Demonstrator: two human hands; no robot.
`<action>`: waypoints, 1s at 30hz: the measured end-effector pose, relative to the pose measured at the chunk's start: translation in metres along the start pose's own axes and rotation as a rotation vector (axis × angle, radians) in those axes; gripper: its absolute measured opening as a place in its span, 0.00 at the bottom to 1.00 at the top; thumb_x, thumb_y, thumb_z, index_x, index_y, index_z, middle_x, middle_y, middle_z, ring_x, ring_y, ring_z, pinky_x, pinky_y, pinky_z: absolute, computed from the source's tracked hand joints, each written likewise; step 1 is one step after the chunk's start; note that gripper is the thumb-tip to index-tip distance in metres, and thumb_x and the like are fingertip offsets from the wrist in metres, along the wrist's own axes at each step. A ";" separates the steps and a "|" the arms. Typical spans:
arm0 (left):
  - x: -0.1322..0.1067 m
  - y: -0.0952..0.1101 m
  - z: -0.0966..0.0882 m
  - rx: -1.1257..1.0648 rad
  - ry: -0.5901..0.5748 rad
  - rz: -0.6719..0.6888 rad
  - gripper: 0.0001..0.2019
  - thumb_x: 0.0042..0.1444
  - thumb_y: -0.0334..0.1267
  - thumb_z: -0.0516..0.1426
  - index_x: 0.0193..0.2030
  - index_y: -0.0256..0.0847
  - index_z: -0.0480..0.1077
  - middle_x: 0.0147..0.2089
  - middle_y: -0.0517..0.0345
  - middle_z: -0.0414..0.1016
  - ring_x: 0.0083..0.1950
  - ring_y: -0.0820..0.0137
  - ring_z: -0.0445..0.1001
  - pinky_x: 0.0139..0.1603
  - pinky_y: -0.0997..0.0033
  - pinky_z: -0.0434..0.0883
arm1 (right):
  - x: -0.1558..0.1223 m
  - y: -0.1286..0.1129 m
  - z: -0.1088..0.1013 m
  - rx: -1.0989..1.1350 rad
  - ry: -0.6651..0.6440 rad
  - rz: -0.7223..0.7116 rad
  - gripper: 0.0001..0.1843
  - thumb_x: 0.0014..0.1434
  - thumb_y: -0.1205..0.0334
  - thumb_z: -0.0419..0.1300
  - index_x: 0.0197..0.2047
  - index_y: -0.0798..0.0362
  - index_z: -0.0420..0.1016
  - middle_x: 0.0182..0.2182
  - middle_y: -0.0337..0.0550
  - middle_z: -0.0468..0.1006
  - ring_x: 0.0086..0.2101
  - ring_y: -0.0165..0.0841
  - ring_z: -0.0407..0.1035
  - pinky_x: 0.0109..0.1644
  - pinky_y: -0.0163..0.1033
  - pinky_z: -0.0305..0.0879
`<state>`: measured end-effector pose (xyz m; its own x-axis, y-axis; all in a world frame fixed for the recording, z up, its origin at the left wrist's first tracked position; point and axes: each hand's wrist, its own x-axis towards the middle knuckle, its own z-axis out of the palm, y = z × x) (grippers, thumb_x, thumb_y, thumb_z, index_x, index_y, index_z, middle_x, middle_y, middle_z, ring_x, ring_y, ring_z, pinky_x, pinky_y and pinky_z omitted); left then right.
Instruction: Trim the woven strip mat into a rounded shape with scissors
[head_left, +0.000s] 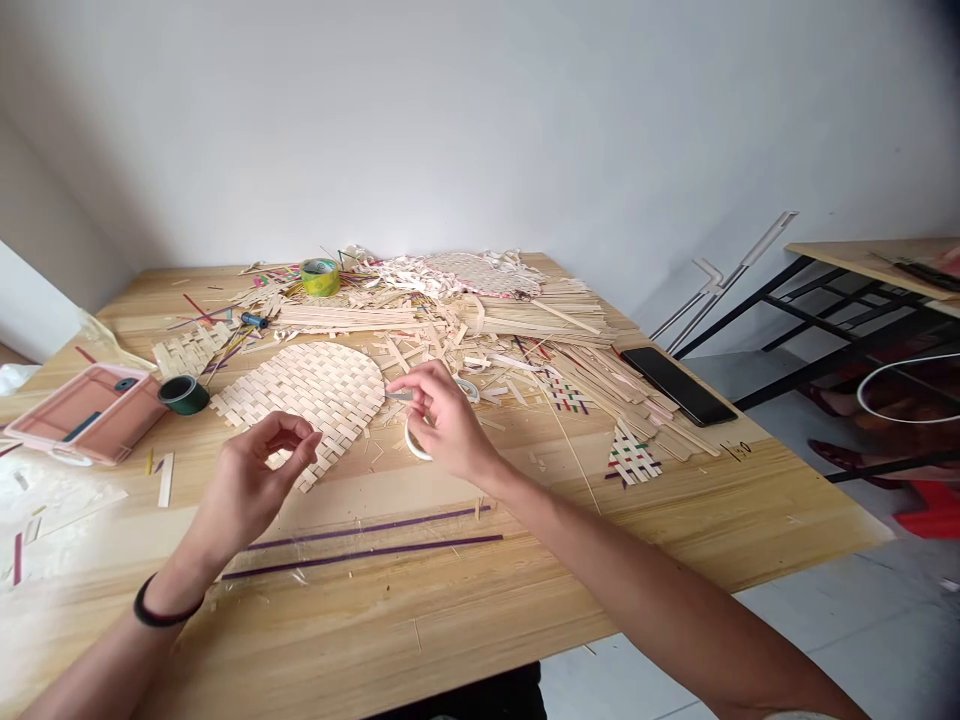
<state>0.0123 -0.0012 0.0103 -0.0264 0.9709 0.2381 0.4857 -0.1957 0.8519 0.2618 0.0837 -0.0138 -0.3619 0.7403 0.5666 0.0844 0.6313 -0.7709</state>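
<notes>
My right hand (450,425) grips a small white tape roll (412,445) just above the table, its fingertips pinching at the roll's upper edge. My left hand (251,475), with a black band on the wrist, hovers to the left with curled fingers; thumb and forefinger are close together and I see nothing between them. It hangs over the near edge of a pale woven bamboo mat (315,385). Two long purple strips (360,548) lie under clear tape on the wooden table (450,620), just in front of both hands.
A heap of loose bamboo strips (465,315) covers the table's far half. A dark green tape roll (184,394) and pink tray (86,412) sit left, a yellow-green roll (320,277) at the back. A black phone (679,385) and small coloured woven pieces (632,458) lie right.
</notes>
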 end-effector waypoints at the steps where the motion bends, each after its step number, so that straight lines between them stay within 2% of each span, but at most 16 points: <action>1: 0.002 -0.001 -0.003 -0.001 0.012 -0.019 0.12 0.61 0.49 0.64 0.38 0.42 0.74 0.34 0.57 0.80 0.35 0.67 0.80 0.39 0.69 0.75 | 0.003 0.005 -0.003 -0.023 0.029 0.008 0.24 0.54 0.80 0.54 0.49 0.49 0.76 0.42 0.43 0.65 0.37 0.33 0.63 0.40 0.39 0.66; 5: 0.006 -0.003 -0.008 -0.011 0.002 -0.052 0.14 0.59 0.51 0.66 0.38 0.42 0.77 0.32 0.55 0.83 0.34 0.64 0.82 0.38 0.68 0.77 | 0.010 0.020 -0.013 -0.064 0.085 0.017 0.24 0.50 0.80 0.54 0.47 0.50 0.76 0.42 0.43 0.64 0.38 0.34 0.63 0.36 0.37 0.65; 9: 0.006 -0.007 -0.006 -0.047 -0.060 -0.031 0.14 0.60 0.51 0.65 0.39 0.41 0.77 0.33 0.55 0.83 0.35 0.65 0.82 0.38 0.69 0.77 | 0.013 0.027 -0.020 -0.129 0.107 0.024 0.25 0.48 0.79 0.54 0.46 0.50 0.76 0.41 0.42 0.64 0.36 0.32 0.63 0.39 0.38 0.65; 11: 0.006 -0.009 -0.005 -0.060 -0.091 -0.027 0.14 0.61 0.50 0.65 0.39 0.41 0.77 0.32 0.55 0.82 0.35 0.66 0.82 0.39 0.69 0.77 | 0.015 0.029 -0.020 -0.090 0.111 0.048 0.24 0.46 0.77 0.54 0.46 0.50 0.76 0.41 0.42 0.64 0.36 0.32 0.63 0.40 0.38 0.65; 15: 0.006 -0.009 -0.004 -0.071 -0.158 -0.014 0.13 0.63 0.49 0.63 0.38 0.41 0.77 0.31 0.56 0.81 0.34 0.67 0.80 0.39 0.70 0.76 | 0.019 0.032 -0.018 0.306 0.084 0.193 0.22 0.46 0.70 0.57 0.46 0.50 0.75 0.38 0.41 0.65 0.36 0.33 0.61 0.38 0.38 0.62; 19: 0.005 -0.006 -0.001 -0.065 -0.205 0.013 0.13 0.65 0.49 0.61 0.38 0.41 0.77 0.31 0.56 0.81 0.33 0.68 0.78 0.37 0.72 0.75 | 0.021 0.028 -0.016 0.680 0.056 0.321 0.24 0.41 0.67 0.58 0.46 0.50 0.72 0.36 0.43 0.66 0.34 0.33 0.56 0.34 0.39 0.58; 22: 0.003 -0.005 0.002 -0.043 -0.235 0.025 0.12 0.65 0.48 0.62 0.38 0.41 0.76 0.32 0.56 0.80 0.34 0.69 0.78 0.38 0.72 0.75 | 0.022 0.021 -0.016 0.783 0.059 0.351 0.26 0.38 0.69 0.57 0.45 0.52 0.72 0.40 0.45 0.68 0.34 0.32 0.55 0.34 0.39 0.57; 30: 0.003 -0.007 0.002 -0.054 -0.264 0.052 0.09 0.65 0.44 0.62 0.40 0.41 0.75 0.33 0.58 0.79 0.35 0.69 0.78 0.39 0.72 0.75 | 0.022 0.007 -0.016 0.993 0.037 0.414 0.27 0.35 0.73 0.60 0.43 0.54 0.74 0.38 0.41 0.65 0.34 0.29 0.54 0.33 0.33 0.56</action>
<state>0.0104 0.0030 0.0041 0.2296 0.9603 0.1582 0.4328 -0.2463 0.8672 0.2692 0.1079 -0.0026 -0.4490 0.8702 0.2029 -0.6036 -0.1279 -0.7870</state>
